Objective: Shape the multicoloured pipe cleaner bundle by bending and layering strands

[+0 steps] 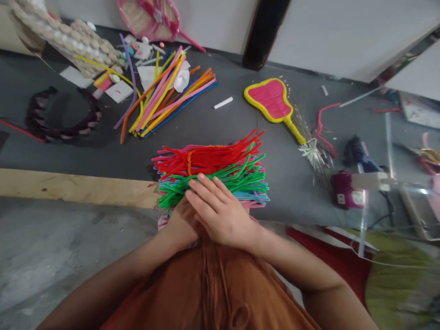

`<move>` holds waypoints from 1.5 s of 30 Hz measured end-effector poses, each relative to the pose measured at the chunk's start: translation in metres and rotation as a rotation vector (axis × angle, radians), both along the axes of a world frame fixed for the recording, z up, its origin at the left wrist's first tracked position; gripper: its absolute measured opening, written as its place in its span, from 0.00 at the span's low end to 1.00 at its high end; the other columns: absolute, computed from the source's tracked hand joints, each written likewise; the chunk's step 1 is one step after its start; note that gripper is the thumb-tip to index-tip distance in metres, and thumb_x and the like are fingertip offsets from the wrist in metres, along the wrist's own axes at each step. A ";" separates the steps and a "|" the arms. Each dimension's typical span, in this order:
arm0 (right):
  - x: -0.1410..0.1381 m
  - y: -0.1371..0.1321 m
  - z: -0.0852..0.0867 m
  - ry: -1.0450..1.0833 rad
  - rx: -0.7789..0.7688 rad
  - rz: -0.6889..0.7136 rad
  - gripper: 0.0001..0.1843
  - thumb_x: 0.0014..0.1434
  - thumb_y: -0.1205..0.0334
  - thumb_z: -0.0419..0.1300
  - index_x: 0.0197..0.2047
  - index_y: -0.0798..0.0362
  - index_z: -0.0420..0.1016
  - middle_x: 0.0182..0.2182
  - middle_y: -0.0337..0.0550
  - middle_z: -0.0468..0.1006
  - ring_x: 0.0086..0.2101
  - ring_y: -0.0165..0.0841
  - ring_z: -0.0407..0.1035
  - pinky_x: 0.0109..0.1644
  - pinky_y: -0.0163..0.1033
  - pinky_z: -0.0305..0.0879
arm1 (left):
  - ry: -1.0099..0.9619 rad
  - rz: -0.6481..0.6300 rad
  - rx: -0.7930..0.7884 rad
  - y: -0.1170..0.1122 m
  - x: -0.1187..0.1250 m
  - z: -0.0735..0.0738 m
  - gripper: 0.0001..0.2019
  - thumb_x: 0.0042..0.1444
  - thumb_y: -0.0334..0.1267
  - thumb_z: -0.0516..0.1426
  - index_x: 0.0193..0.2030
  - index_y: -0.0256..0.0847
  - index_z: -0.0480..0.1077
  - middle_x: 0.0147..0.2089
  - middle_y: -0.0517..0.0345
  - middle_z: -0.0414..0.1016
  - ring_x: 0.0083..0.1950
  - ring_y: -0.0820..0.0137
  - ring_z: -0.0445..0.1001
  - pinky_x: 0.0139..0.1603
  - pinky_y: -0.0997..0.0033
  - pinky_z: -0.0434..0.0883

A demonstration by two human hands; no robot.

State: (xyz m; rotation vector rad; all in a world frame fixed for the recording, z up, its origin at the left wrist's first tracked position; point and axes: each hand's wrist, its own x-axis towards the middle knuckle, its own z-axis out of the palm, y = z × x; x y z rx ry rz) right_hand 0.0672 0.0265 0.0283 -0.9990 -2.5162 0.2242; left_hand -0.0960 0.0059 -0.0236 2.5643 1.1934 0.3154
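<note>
My right hand (225, 213) lies flat over my left hand, its fingers stretched out and pointing up and left. Beneath it rests my left hand (184, 220), whose fingers are mostly hidden. Both are at the near edge of a big pile of pipe cleaners, in front of my body. Green pipe cleaners (237, 178) touch the right fingertips or lie just under them. Behind these is a red bundle of pipe cleaners (216, 158) with an orange tie around it. Some blue and pink stems show at the pile's right end.
Loose multicoloured pipe cleaners (168, 96) lie at the back left, near a dark headband (65, 133). A yellow-rimmed pink paddle shape (270, 101) lies back right. Farther right are a purple glue gun (343, 190) and scissors (412, 149). A pink fan-like piece (149, 18) leans at the wall.
</note>
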 end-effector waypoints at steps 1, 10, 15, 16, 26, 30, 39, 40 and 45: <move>-0.006 0.008 -0.007 -0.056 -0.029 -0.009 0.25 0.69 0.61 0.50 0.66 0.58 0.65 0.67 0.49 0.65 0.69 0.41 0.51 0.72 0.51 0.46 | 0.015 -0.022 0.024 0.000 0.000 0.000 0.13 0.67 0.34 0.51 0.51 0.39 0.75 0.50 0.53 0.81 0.60 0.62 0.73 0.75 0.51 0.51; 0.031 0.033 -0.039 -0.311 -0.128 -0.233 0.36 0.70 0.48 0.46 0.73 0.62 0.50 0.71 0.54 0.54 0.71 0.46 0.44 0.72 0.59 0.39 | 0.019 -0.083 0.200 0.007 -0.004 0.007 0.23 0.67 0.53 0.51 0.59 0.40 0.70 0.63 0.48 0.73 0.71 0.52 0.61 0.74 0.38 0.43; 0.026 0.029 -0.041 -0.299 -0.110 -0.254 0.33 0.71 0.51 0.45 0.72 0.62 0.53 0.71 0.54 0.56 0.70 0.45 0.46 0.72 0.57 0.38 | 0.099 0.149 0.223 0.009 -0.012 0.010 0.33 0.68 0.56 0.45 0.66 0.27 0.62 0.70 0.33 0.61 0.71 0.53 0.61 0.70 0.52 0.55; 0.024 0.029 -0.041 -0.292 -0.105 -0.256 0.33 0.71 0.51 0.45 0.71 0.62 0.54 0.70 0.55 0.56 0.70 0.46 0.46 0.72 0.57 0.38 | 0.133 0.193 0.227 0.009 -0.013 0.011 0.33 0.69 0.55 0.44 0.67 0.28 0.61 0.70 0.35 0.61 0.71 0.54 0.61 0.70 0.50 0.52; 0.024 0.028 -0.040 -0.265 -0.057 -0.252 0.33 0.71 0.51 0.46 0.70 0.65 0.58 0.68 0.56 0.60 0.68 0.48 0.51 0.71 0.58 0.42 | 0.202 0.281 0.199 0.018 -0.021 0.032 0.30 0.70 0.53 0.44 0.68 0.31 0.61 0.67 0.40 0.68 0.65 0.57 0.68 0.66 0.45 0.50; 0.024 0.029 -0.040 -0.261 -0.032 -0.247 0.32 0.70 0.50 0.46 0.69 0.64 0.59 0.68 0.57 0.62 0.68 0.49 0.53 0.70 0.58 0.43 | 0.199 0.269 0.208 0.023 -0.031 0.038 0.28 0.69 0.52 0.49 0.65 0.32 0.64 0.62 0.41 0.73 0.61 0.56 0.72 0.66 0.45 0.51; 0.017 0.032 -0.007 -0.403 -0.027 -0.188 0.27 0.67 0.54 0.56 0.68 0.43 0.63 0.66 0.53 0.65 0.64 0.52 0.59 0.66 0.65 0.52 | 0.181 0.171 0.247 0.024 -0.045 0.030 0.25 0.68 0.51 0.51 0.62 0.35 0.68 0.64 0.46 0.71 0.61 0.58 0.71 0.71 0.39 0.44; 0.015 0.033 -0.002 -0.443 -0.040 -0.155 0.27 0.66 0.56 0.57 0.68 0.39 0.63 0.67 0.52 0.65 0.63 0.53 0.59 0.64 0.67 0.53 | 0.177 0.167 0.244 0.025 -0.046 0.029 0.25 0.68 0.51 0.51 0.62 0.35 0.68 0.64 0.46 0.71 0.62 0.58 0.71 0.71 0.39 0.44; 0.009 0.037 0.009 -0.589 -0.100 -0.065 0.29 0.64 0.58 0.58 0.67 0.34 0.63 0.68 0.49 0.62 0.63 0.59 0.57 0.58 0.70 0.57 | 0.142 0.140 0.249 0.026 -0.053 0.025 0.24 0.68 0.51 0.51 0.62 0.38 0.69 0.63 0.46 0.73 0.61 0.58 0.72 0.72 0.39 0.45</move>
